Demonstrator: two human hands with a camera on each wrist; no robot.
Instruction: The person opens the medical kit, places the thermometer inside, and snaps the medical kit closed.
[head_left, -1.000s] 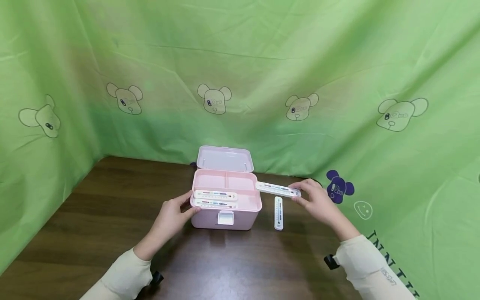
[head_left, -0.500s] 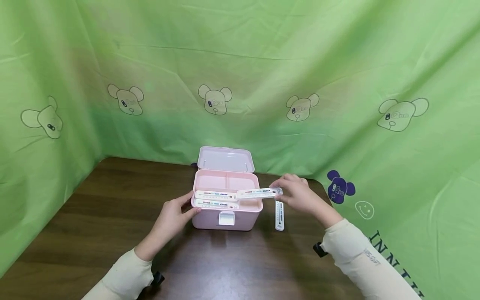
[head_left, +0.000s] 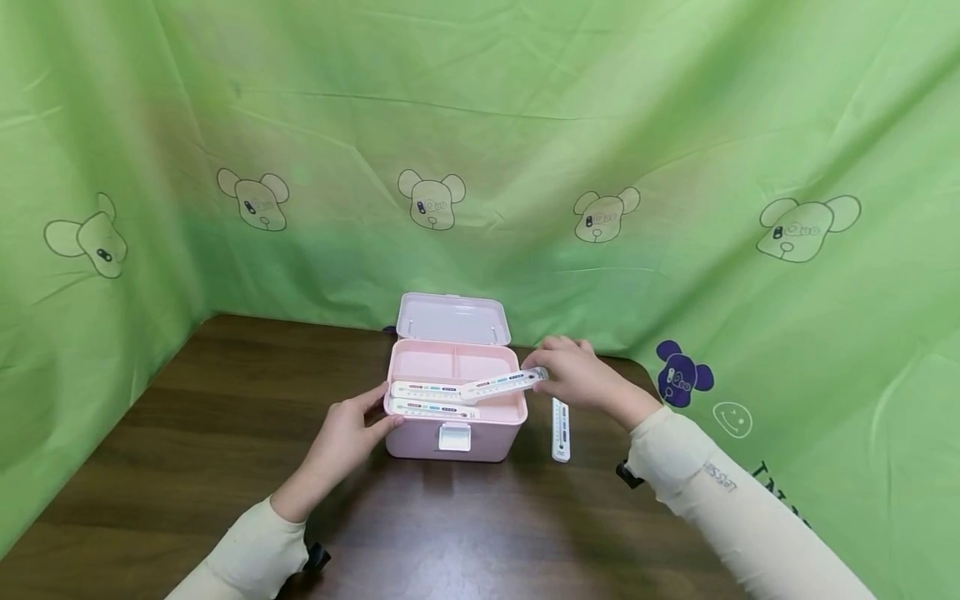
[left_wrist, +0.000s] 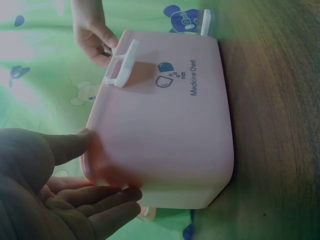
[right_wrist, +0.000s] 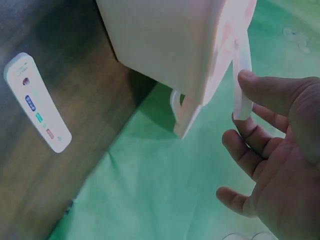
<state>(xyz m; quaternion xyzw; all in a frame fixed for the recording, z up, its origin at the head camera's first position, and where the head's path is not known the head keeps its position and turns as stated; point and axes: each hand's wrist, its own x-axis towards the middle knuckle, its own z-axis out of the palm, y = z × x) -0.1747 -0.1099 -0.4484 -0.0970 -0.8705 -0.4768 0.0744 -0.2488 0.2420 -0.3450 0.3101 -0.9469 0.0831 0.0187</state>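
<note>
A pink medicine chest (head_left: 420,437), lid up, stands on the table. My left hand (head_left: 348,436) rests at its left front corner, the thumb on the front rim and the fairly straight fingers along the left side (left_wrist: 105,200). Two white thermometers (head_left: 426,390) lie lengthwise in the front compartment. My right hand (head_left: 577,375) pinches another thermometer (head_left: 498,383) by its right end. That thermometer slants above the chest, its left end low near the rear one of the pair. A loose thermometer (head_left: 560,433) lies on the table to the right of the chest.
The raised lid (head_left: 453,319) leans back behind the chest, close to the green curtain (head_left: 525,125). A white latch (head_left: 454,437) sticks out at the chest's front. Two smaller compartments (head_left: 423,360) lie at the back of the tray. Dark wood table (head_left: 225,417) extends around it.
My right hand has moved left, bringing the thermometer from beside the chest to over its front compartment, and its left end has dipped. My left hand has stayed on the corner.
</note>
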